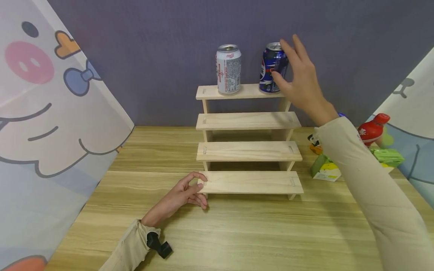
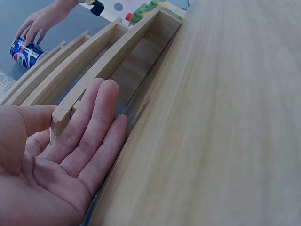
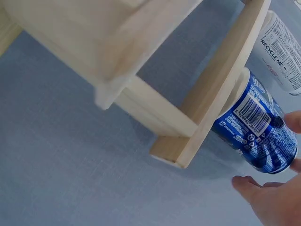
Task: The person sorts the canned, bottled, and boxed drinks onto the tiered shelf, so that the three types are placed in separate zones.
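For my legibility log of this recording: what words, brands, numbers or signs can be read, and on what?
"RECYCLE ME": white Coca-Cola can, right wrist view.
"Coca-Cola": same white Coca-Cola can, small red script, head view.
Pepsi globe logo: blue Pepsi can, left wrist view; lettering there too blurred.
Barcode digits and fine print on both cans: too small to read reliably.
White snowflake sign: red bottle.
Print on the green carton: too small.
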Available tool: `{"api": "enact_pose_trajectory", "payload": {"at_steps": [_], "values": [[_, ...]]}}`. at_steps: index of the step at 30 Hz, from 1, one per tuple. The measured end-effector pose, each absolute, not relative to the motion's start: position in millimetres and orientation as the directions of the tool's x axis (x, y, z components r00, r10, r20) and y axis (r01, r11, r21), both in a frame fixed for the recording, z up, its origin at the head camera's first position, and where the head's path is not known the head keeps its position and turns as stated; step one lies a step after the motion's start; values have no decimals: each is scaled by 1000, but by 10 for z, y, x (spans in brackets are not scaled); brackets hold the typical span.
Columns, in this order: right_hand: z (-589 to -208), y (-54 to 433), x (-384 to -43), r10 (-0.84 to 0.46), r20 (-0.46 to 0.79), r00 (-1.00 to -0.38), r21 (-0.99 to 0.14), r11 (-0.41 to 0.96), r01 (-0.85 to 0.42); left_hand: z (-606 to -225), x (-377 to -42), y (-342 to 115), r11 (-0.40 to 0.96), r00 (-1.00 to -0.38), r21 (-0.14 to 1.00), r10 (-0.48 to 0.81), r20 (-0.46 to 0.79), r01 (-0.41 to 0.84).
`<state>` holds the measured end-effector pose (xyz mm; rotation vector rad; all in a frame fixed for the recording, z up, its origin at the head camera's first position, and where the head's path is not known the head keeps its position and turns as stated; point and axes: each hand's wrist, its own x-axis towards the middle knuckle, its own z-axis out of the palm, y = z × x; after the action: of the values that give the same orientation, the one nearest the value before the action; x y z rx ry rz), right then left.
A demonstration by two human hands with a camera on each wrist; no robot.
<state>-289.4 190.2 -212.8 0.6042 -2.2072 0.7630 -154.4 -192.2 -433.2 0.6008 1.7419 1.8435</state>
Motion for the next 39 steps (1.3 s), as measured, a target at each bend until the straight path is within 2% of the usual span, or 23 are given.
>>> {"api": "enact_pose_trajectory", "payload": {"at_steps": [4,12,24,27,32,39], "values": [[-2178,1960,-2798,-221,786,-577,-274,712,-646,-4334,-1537,-1922,-33,-758,997,651,-33,-73],[-2253,2033,-2659,-245,819,-519,-211,712,-669,-4340,-1537,-1923,-35,-760,997,649,-29,-68],[-2371,2153,-2386,-270,832,-485,-164,715,-679,-4321,-1536,-1918,-35,-762,995,645,-46,-90],[-2390,2192,-2309,-294,813,-503,-160,717,-679,-4321,-1535,-1929,-35,-763,996,646,-40,-82],[-2419,2249,-2159,-334,743,-580,-179,736,-653,-4329,-1541,-1944,-31,-759,997,650,-29,-64],[-2559,2345,-1939,-344,718,-605,-165,760,-628,-4339,-1545,-1932,-32,-761,997,648,-28,-64]]}}
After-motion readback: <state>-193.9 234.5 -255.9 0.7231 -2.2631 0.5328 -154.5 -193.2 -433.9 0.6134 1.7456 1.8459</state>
